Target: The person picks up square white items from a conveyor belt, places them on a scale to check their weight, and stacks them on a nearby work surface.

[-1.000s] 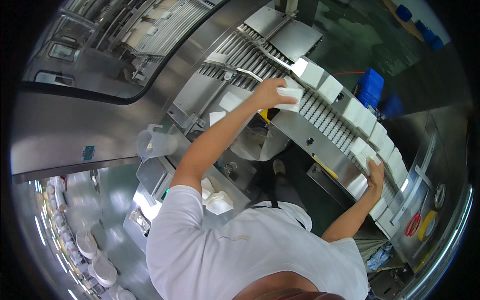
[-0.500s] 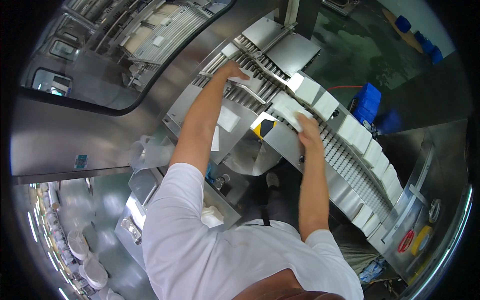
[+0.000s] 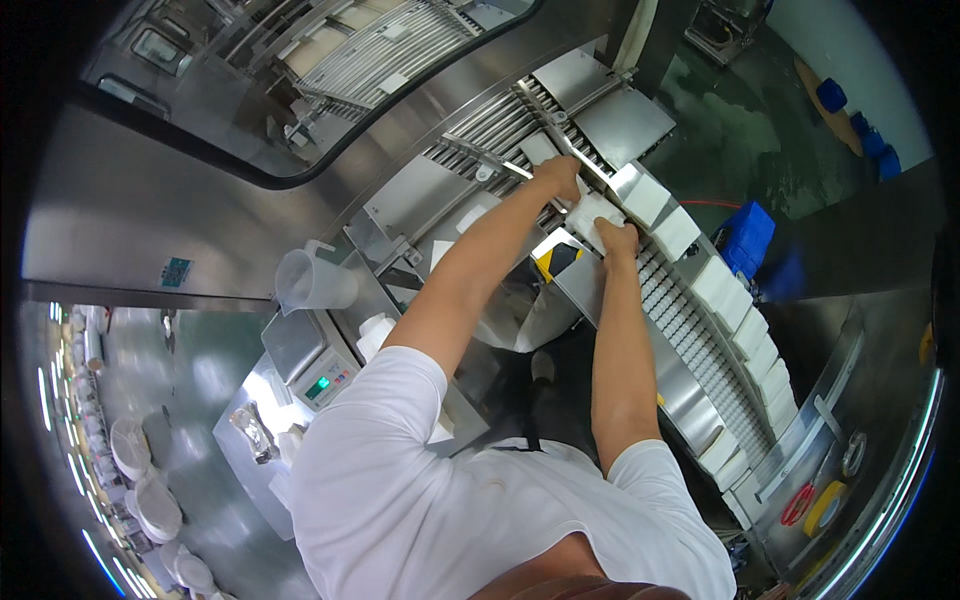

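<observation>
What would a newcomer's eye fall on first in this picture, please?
Probably the bright blue object at upper right, beyond the curved conveyor. Next, the row of white stacks along the conveyor's outer edge, with the left hand and right hand at another white stack near its upper end. The red-handled scissors and yellow roll at lower right also stand out.

TOP: white shirt (image 3: 440, 530) had a round neckline (image 3: 574, 527), small tan mark (image 3: 490, 484) on chest | SLEEVES: short, loose white sleeves (image 3: 372, 425) ended above the elbows | HANDS: left hand (image 3: 560, 180) and right hand (image 3: 617, 238) were bare | WAIST: dark strap (image 3: 533, 432) showed past the hem | SHOE: too dim to tell
</observation>
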`<state>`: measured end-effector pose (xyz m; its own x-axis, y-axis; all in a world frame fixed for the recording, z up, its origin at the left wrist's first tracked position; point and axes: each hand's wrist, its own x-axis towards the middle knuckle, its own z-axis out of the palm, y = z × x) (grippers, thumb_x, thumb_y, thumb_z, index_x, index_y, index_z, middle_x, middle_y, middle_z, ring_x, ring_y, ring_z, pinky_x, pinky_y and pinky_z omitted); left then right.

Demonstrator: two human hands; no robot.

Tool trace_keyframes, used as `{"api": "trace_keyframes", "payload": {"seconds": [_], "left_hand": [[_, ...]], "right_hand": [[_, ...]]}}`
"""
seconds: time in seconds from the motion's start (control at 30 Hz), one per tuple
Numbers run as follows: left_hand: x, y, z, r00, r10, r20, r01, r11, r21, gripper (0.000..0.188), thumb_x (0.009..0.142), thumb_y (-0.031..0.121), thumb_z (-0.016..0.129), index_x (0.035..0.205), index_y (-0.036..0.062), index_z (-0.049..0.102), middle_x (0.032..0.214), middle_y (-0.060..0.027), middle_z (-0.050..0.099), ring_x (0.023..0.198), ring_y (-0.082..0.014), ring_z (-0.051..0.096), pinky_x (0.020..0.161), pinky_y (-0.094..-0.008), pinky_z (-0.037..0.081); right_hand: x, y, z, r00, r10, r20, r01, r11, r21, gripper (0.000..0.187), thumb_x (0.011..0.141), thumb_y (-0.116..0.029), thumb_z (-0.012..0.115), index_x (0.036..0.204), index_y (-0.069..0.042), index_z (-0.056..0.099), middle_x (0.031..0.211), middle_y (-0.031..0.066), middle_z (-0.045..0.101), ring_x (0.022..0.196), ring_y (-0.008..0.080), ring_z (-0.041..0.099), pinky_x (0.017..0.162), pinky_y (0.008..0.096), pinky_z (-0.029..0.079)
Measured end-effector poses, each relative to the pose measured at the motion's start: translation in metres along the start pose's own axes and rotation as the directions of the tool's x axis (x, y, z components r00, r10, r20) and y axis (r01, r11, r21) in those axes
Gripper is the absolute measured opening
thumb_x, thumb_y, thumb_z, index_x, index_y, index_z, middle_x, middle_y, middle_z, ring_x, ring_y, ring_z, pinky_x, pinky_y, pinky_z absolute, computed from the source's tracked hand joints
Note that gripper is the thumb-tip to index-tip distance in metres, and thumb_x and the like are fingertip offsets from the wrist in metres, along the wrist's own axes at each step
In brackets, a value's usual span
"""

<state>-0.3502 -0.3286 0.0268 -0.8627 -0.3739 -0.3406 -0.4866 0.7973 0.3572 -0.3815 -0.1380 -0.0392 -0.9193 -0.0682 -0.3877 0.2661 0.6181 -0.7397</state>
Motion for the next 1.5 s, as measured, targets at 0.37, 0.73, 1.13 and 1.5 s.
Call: {"api": "trace_keyframes", "payload": {"seconds": [0.37, 0.73, 1.13, 1.5], "left_hand": [[-0.283, -0.049, -0.068, 0.776, -0.211, -0.594, -0.239, 0.773, -0.587, 0.041, 0.07, 0.03, 0.087, 0.088, 0.005, 0.06, 0.08, -0.0086, 0.061, 0.076, -0.0141, 0.057, 0.067, -0.0334, 0.048], [-0.729, -0.141, 0.054, 0.374, -0.927, -0.023, -0.027, 0.014, -1.0, 0.059, 0.083, 0.014, 0.075, 0.135, -0.0031, 0.053, 0.116, -0.0147, 0.066, 0.104, -0.0219, 0.065, 0.089, -0.0331, 0.053], [-0.743, -0.175, 0.067, 0.303, -0.726, -0.617, 0.859, 0.489, -0.154, 0.05, 0.072, 0.025, 0.089, 0.104, -0.0035, 0.063, 0.102, -0.0195, 0.064, 0.099, -0.0402, 0.06, 0.087, -0.0491, 0.048], [-0.1, -0.09, -0.074, 0.742, 0.126, -0.658, -0.253, 0.962, -0.1, 0.042, 0.087, 0.026, 0.074, 0.117, 0.0003, 0.061, 0.108, -0.0207, 0.062, 0.099, -0.0358, 0.063, 0.085, -0.0446, 0.053]], "right_hand": [[-0.081, 0.008, -0.134, 0.787, -0.407, 0.464, 0.139, 0.849, 0.509, 0.051, 0.09, -0.013, 0.066, 0.134, 0.006, 0.049, 0.116, 0.0163, 0.066, 0.108, 0.0237, 0.065, 0.097, 0.0363, 0.052], [-0.405, 0.004, 0.079, -0.165, -0.315, 0.934, 0.361, 0.862, 0.355, 0.063, 0.07, -0.021, 0.08, 0.126, -0.003, 0.057, 0.1, 0.0102, 0.068, 0.092, 0.0201, 0.066, 0.081, 0.036, 0.054], [-0.268, -0.064, -0.045, 0.733, -0.447, 0.513, 0.491, 0.869, 0.057, 0.033, 0.089, -0.026, 0.061, 0.113, -0.005, 0.067, 0.099, 0.0205, 0.07, 0.099, 0.036, 0.067, 0.086, 0.0432, 0.052], [-0.034, -0.019, -0.004, 0.965, -0.127, -0.23, 0.069, 0.967, -0.245, 0.074, 0.076, -0.048, 0.079, 0.108, 0.017, 0.063, 0.122, 0.0447, 0.047, 0.116, 0.0557, 0.048, 0.101, 0.0575, 0.043]]}}
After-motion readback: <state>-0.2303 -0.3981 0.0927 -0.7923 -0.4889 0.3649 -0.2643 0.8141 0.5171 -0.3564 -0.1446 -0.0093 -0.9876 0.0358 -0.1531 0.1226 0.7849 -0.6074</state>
